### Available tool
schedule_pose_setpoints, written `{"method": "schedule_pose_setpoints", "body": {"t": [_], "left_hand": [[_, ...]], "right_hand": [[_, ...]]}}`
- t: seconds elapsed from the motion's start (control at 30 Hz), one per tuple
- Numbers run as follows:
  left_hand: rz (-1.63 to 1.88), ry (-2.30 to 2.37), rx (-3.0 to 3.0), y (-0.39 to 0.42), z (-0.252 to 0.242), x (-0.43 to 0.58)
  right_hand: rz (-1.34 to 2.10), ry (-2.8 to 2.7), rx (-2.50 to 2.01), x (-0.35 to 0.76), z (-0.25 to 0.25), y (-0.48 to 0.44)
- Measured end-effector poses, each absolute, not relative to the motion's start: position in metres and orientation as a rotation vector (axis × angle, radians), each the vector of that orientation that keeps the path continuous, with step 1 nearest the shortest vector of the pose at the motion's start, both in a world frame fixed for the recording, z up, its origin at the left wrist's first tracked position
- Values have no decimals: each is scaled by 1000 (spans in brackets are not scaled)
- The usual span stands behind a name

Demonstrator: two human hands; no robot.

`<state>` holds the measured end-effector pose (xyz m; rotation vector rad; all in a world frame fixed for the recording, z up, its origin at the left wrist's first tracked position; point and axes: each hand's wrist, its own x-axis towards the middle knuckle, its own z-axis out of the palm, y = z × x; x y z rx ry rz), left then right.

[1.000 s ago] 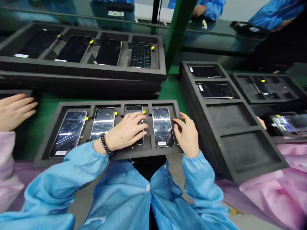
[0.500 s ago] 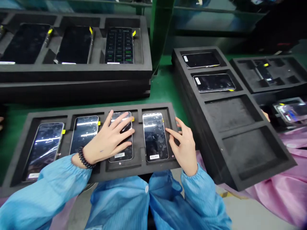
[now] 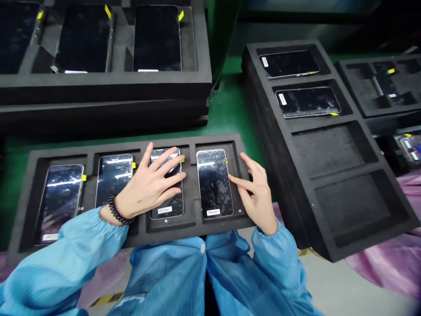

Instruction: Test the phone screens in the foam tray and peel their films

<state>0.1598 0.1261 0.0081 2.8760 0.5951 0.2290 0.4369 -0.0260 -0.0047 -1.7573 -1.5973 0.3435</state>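
Fingers (image 3: 171, 177) of the left hand (image 3: 148, 191) lie spread and flat on the glass of the third phone (image 3: 173, 202) from the left, pressing on it but gripping nothing. The right hand (image 3: 259, 197) is half curled and loose. Its forefinger tip (image 3: 234, 179) touches the right edge of the fourth phone (image 3: 213, 184), and it holds nothing either.

Both phones lie face up in slots of a black foam tray (image 3: 184, 229) close to the person's body. Each has a small white sticker at its near end, with print too small to read, and a yellow tab (image 3: 182, 160) at its far right corner. The glass is dark, glossy and speckled, and it catches streaks of light.

Left of the spread fingers are two more phones (image 3: 113, 180) (image 3: 61, 197). The wrist, with its black bead bracelet (image 3: 116, 211), hides the near end of the closer one.

Beyond the fingertips sits a stack of trays (image 3: 105, 87) holding dark phones, cut off by the top edge. Right of the right hand, another tray (image 3: 329, 184) has two phones (image 3: 289, 63) (image 3: 307, 102) in its far slots, their stickers unreadable.
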Motion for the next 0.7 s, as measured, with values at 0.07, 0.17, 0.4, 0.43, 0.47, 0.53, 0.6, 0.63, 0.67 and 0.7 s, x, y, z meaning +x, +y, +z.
{"method": "schedule_pose_setpoints", "body": {"t": [0.07,0.17,0.4,0.43,0.47,0.53,0.6,0.63,0.67,0.7], "left_hand": [[237,584,2867,128,10,158],[398,629,2853,125,24,150],[748,1140,2591,77,40,126],[751,1176,2534,72,33,125],[727,1207,2463,68,26,124],[705,1268,2342,66,13,123],[736,1314,2309,68,5,122],[758,1313,2331,69,4,121],[763,1295,2365,69,4,120],[737,1266,2400,69,5,119]], "right_hand": [[314,-1630,-1729,439,-4,-24],[256,-1611,-1805,438,-2,-22],[289,-1600,-1845,422,8,-26],[294,-1616,-1848,420,8,-26],[301,-1633,-1853,419,7,-25],[327,-1652,-1863,419,5,-25],[346,-1635,-1862,420,3,-24],[349,-1632,-1851,421,3,-25],[350,-1636,-1837,422,2,-26],[346,-1642,-1820,423,2,-27]]}}
